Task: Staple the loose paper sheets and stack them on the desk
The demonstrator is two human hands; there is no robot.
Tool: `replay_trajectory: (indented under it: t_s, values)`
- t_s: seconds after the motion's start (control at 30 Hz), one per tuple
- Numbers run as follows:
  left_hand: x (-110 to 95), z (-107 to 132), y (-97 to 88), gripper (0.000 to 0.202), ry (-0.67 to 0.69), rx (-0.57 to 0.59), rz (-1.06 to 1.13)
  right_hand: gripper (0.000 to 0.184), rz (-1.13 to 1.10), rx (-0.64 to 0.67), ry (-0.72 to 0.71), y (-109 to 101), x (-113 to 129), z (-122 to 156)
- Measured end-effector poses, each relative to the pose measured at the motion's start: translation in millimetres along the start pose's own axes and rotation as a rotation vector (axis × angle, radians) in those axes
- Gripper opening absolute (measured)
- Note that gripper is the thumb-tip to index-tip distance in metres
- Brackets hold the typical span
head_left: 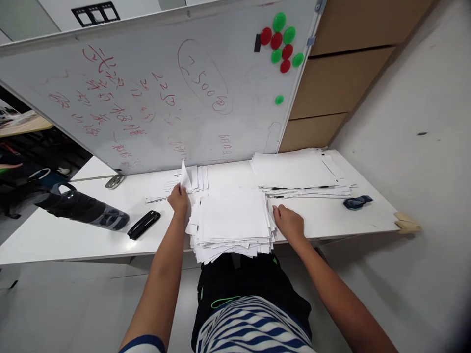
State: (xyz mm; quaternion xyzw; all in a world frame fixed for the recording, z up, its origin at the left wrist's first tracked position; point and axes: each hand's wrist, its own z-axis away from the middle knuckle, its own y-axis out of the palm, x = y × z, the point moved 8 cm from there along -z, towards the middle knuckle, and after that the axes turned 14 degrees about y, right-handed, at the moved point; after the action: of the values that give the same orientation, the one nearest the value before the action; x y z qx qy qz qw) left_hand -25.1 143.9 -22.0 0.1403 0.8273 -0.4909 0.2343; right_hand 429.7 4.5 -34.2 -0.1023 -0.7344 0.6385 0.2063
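Note:
A thick, untidy stack of white paper [231,220] lies at the front edge of the white table [73,235], straight in front of me. My left hand [179,199] is closed on a small folded sheet of paper [186,177], held up at the stack's far left corner. My right hand [289,221] rests on the table against the stack's right side, fingers curled, with nothing visible in it. Behind my left hand lies a thinner pile of printed sheets [176,184].
A second large paper pile [298,171] sits at the back right, with a blue object [356,201] beside it. A black stapler [143,224] and a dark bottle [79,208] lie at left. A whiteboard [154,93] with magnets stands behind the table.

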Motion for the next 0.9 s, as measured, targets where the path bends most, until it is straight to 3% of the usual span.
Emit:
replay_trajectory:
  t_s: [0.3,0.5,0.67,0.9]
  values:
    - [-6,6,-6.5,0.058,-0.039,0.049,0.024,0.041,-0.02,-0.006,-0.007,-3,0,2]
    - [-8,3,-3.8,0.048,-0.065,0.095,-0.074,0.041,-0.022,0.014,-0.005,-2,1,1]
    - [-15,-2,-1.7,0.056,-0.018,0.062,-0.172,0.042,-0.039,0.004,-0.011,-3,0,1]
    - [-17,-4,3.8,0.046,-0.001,0.139,-0.274,0.042,-0.046,0.028,0.0,-3,0,0]
